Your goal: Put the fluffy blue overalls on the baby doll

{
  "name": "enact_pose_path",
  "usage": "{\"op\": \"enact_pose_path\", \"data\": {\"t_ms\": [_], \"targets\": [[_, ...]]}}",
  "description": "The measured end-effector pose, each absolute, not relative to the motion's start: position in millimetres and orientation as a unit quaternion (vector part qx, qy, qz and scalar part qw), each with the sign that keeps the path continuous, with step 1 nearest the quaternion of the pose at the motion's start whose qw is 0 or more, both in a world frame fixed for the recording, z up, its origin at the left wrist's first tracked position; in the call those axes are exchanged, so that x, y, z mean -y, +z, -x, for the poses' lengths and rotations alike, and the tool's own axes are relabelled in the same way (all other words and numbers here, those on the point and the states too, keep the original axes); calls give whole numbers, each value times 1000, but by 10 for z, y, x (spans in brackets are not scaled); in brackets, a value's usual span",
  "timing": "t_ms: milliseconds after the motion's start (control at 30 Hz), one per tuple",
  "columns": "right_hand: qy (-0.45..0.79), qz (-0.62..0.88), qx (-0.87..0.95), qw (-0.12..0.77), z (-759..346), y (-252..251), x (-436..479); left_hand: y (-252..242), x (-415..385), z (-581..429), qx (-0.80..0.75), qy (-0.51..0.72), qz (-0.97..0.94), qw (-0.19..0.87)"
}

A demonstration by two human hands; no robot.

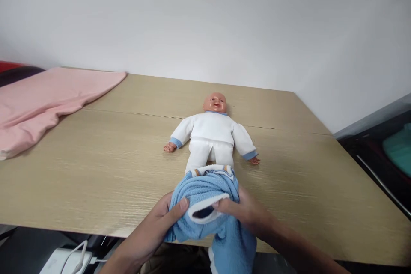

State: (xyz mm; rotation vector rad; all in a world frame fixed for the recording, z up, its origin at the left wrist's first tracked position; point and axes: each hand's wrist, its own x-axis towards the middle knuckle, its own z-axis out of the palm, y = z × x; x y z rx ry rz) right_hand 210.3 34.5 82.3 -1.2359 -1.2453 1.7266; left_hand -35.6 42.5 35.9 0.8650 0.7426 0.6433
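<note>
A baby doll [212, 130] lies on its back on the wooden table, head toward the wall, in a white top with blue cuffs and white lower body. Blue fleecy doll trousers [205, 188] with white trim are bunched over the doll's lower legs, hiding its feet. My left hand [167, 212] grips the bunched cloth from the left, thumb on top. My right hand [242, 209] holds it from the right, thumb at the white-edged opening of one leg. The other leg of the garment hangs over the table's front edge.
A pink cloth [54, 98] lies at the table's left. Behind the wooden table [112, 171] stands a white wall. Below the front edge at left is a white power bank [66, 261] with a cable. Dark furniture with a teal item [398, 147] stands at right.
</note>
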Motion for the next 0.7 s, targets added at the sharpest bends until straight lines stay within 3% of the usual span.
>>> {"op": "enact_pose_path", "data": {"t_ms": [233, 467, 700], "targets": [[520, 524, 575, 352, -2007, 895, -367, 419, -491, 248, -410, 292, -466, 728], [453, 582, 604, 302, -1961, 872, -221, 485, -415, 233, -441, 276, -571, 635], [494, 542, 612, 296, -1881, 901, -262, 415, -224, 340, -493, 243, -644, 533]]}}
